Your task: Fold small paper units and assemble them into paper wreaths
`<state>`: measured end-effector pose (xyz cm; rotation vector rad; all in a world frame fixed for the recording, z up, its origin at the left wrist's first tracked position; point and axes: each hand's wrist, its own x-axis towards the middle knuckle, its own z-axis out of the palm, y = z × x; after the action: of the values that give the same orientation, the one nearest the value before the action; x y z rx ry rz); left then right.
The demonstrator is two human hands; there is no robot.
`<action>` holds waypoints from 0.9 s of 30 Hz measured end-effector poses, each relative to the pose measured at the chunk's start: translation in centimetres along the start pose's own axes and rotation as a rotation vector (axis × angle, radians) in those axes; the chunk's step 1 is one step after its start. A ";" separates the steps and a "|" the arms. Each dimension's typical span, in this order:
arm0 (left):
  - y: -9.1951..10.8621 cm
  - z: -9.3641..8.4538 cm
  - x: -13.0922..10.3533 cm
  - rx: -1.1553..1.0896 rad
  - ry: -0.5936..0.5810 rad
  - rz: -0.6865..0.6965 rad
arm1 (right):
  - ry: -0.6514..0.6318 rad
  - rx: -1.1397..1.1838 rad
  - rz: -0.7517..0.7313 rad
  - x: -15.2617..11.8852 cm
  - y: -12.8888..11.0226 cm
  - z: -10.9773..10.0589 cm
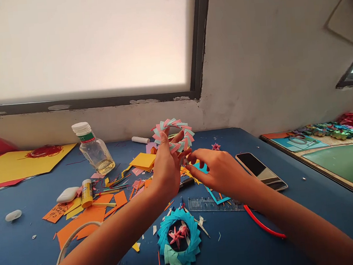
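Raised above the table's middle, my left hand (166, 166) holds a ring of folded pink and pale-blue paper (188, 136), thumb in front of its left side. The fingers of my right hand (214, 164) are pinched together just below the ring, by my left fingertips, on a small pale bit too small to make out. Nearer to me on the blue table lies a blue and mint folded-paper ring (164, 237), with pink paper stars (175, 237) inside its opening.
A clear bottle (95, 150), glue stick (86, 193) and orange paper scraps (82, 223) lie left. A phone (262, 171), clear ruler (201, 204) and red curved strip (261, 224) are right. The wall and window frame (99, 102) rise behind.
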<state>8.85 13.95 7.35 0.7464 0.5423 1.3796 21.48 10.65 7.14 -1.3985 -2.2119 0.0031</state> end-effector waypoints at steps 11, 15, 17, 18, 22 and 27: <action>-0.4 -0.1 -0.3 0.076 -0.009 -0.002 | -0.018 0.003 0.010 0.1 0.2 0.2; -0.8 -0.3 -0.4 0.108 -0.070 0.015 | -0.007 0.006 0.053 0.2 0.2 0.2; -1.1 -0.4 -0.6 0.116 -0.102 0.037 | -0.014 0.015 0.073 0.2 0.2 0.2; -1.2 -0.5 -0.7 0.119 -0.109 0.049 | -0.017 0.024 0.080 0.2 0.1 0.1; -1.7 -0.6 -1.1 0.122 -0.105 0.078 | 0.010 0.018 0.089 0.2 0.1 0.3; -1.9 -0.7 -1.4 0.141 -0.122 0.091 | 0.075 -0.072 0.079 0.1 0.2 0.8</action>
<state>9.46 12.58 5.37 0.9739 0.5184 1.3788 21.25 11.04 6.42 -1.4997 -2.1132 -0.1012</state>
